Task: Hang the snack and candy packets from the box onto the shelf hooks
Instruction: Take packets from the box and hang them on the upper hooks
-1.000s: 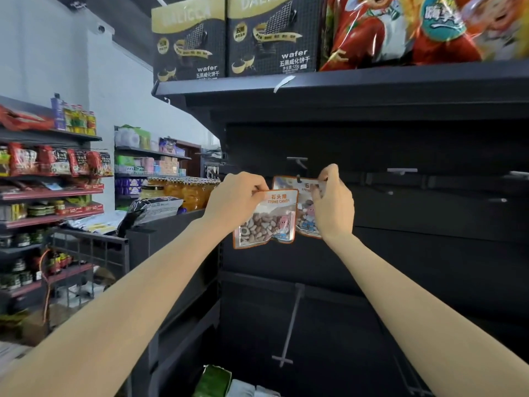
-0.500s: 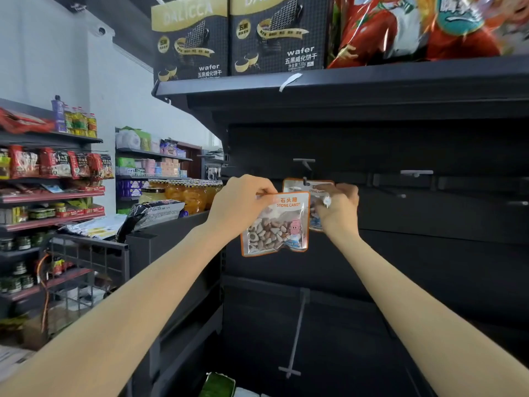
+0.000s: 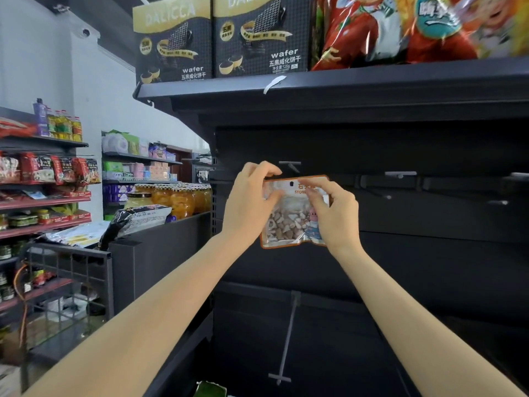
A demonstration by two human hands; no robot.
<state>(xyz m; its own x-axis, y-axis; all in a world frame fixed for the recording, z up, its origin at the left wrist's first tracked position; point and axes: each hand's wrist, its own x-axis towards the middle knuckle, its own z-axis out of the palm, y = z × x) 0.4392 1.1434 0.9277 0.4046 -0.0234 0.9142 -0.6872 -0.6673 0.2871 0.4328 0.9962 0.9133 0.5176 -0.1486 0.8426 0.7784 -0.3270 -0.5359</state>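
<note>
An orange-edged stone candy packet (image 3: 289, 213) with a clear window is held up in front of the dark back panel. My left hand (image 3: 249, 202) pinches its upper left corner and my right hand (image 3: 333, 213) grips its right side. The packet's hang hole sits just below a shelf hook (image 3: 290, 164) that sticks out toward me. I cannot tell whether a second packet lies behind the front one. Near the bottom edge, a green packet (image 3: 210, 389) peeks into view.
More hooks (image 3: 400, 174) line the rail to the right, and a long hook (image 3: 286, 339) juts out lower down. Wafer boxes (image 3: 257, 35) and red snack bags (image 3: 400, 27) stand on the top shelf. Jars (image 3: 177, 199) and a wire cart (image 3: 65, 282) are at left.
Both hands rose with the candy packet toward the hook. My right hand moved from behind the packet onto its right front side, and the two packets now look like one.
</note>
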